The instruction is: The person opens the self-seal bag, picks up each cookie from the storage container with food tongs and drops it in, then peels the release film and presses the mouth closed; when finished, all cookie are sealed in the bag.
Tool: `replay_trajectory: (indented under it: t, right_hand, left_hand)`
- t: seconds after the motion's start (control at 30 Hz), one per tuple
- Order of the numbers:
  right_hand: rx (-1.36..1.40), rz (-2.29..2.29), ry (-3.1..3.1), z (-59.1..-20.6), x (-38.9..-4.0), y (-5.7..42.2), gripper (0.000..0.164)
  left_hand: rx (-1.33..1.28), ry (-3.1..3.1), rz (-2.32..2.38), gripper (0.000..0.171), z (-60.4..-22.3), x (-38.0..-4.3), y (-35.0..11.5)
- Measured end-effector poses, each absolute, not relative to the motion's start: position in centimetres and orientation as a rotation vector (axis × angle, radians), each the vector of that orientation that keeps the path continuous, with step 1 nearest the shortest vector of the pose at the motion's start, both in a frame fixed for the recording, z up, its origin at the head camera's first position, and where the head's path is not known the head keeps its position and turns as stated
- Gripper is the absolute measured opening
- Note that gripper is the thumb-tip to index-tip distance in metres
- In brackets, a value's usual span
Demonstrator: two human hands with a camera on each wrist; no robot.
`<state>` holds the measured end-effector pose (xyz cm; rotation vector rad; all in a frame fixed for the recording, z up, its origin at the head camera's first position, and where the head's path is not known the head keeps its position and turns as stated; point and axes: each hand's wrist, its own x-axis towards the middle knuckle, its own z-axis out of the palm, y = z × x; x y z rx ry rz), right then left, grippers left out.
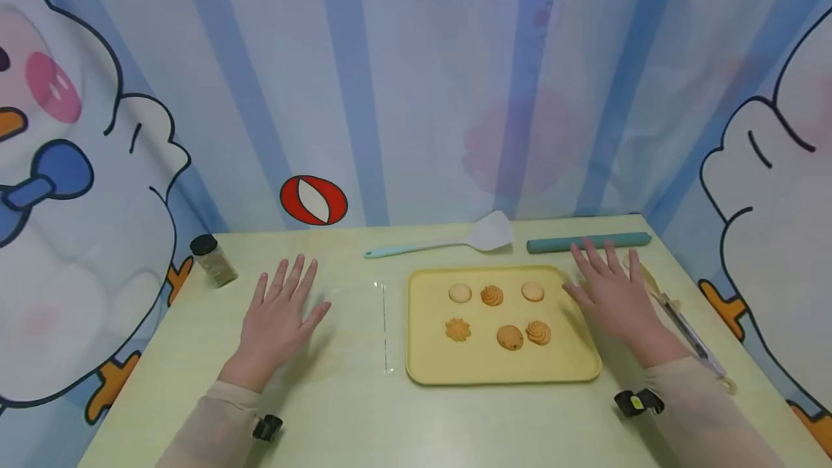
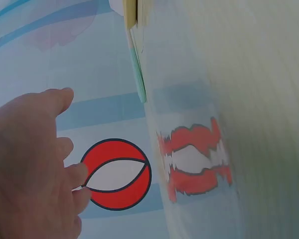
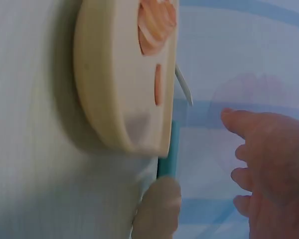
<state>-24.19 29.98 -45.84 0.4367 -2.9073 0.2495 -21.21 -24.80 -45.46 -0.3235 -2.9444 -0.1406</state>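
My left hand [image 1: 276, 327] is held over the left part of the table with fingers spread, holding nothing. Beside it, toward the tray, lies a clear, flat plastic sheet or bag [image 1: 354, 327], its edge catching the light. My right hand [image 1: 614, 295], also spread and bare, overlaps the right edge of a yellow tray [image 1: 425, 363] in the head view. Several cookies sit on that tray: pale round ones [image 1: 460, 293], swirled ones [image 1: 492, 295], a flower-shaped one [image 1: 458, 329] and a speckled round one [image 1: 510, 338]. In the right wrist view the thumb [image 3: 236, 119] points toward the tray [image 3: 97, 74].
Behind the tray lie a spatula [image 1: 489, 232] with a pale blade and a teal rolling pin [image 1: 552, 245]. Metal tongs [image 1: 692, 334] rest at the right, partly behind my right hand. A black-capped seasoning jar [image 1: 217, 266] stands back left. A printed curtain [image 1: 429, 92] hangs behind the table.
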Motion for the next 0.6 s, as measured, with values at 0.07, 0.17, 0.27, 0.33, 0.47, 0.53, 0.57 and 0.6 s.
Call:
replay_trajectory:
  t: [0.07, 0.17, 0.27, 0.33, 0.47, 0.53, 0.57, 0.6]
  right_hand:
    - [0.477, 0.221, -2.887, -45.6, -24.3, 28.8, 0.074]
    - [0.555, 0.235, -2.879, -45.2, -24.5, 26.6, 0.068]
    - [0.645, 0.26, -2.852, -45.0, -24.6, 24.5, 0.06]
    - [0.719, 0.285, -2.803, -45.1, -24.9, 23.1, 0.056]
    - [0.837, 0.38, -2.752, -45.0, -25.4, 20.1, 0.047]
    - [0.88, 0.459, -2.765, -45.1, -25.7, 18.6, 0.044]
    - [0.898, 0.496, -2.774, -45.1, -25.8, 17.8, 0.042]
    - [0.918, 0.534, -2.785, -45.1, -25.9, 17.0, 0.041]
  left_hand:
    - [-0.334, -2.965, -0.168, 0.08, -45.6, -21.1, -24.9]
    - [-0.352, -2.997, -0.208, 0.082, -45.8, -20.9, -25.0]
    - [-0.375, -3.02, -0.247, 0.083, -46.0, -20.7, -25.2]
    - [-0.389, -3.035, -0.277, 0.084, -46.1, -20.6, -25.4]
    - [-0.424, -3.059, -0.462, 0.08, -46.3, -20.6, -25.7]
    - [-0.453, -3.061, -0.571, 0.071, -46.5, -20.6, -25.9]
    - [-0.472, -3.058, -0.612, 0.066, -46.6, -20.6, -26.0]
    - [-0.489, -3.055, -0.639, 0.06, -46.6, -20.6, -26.1]
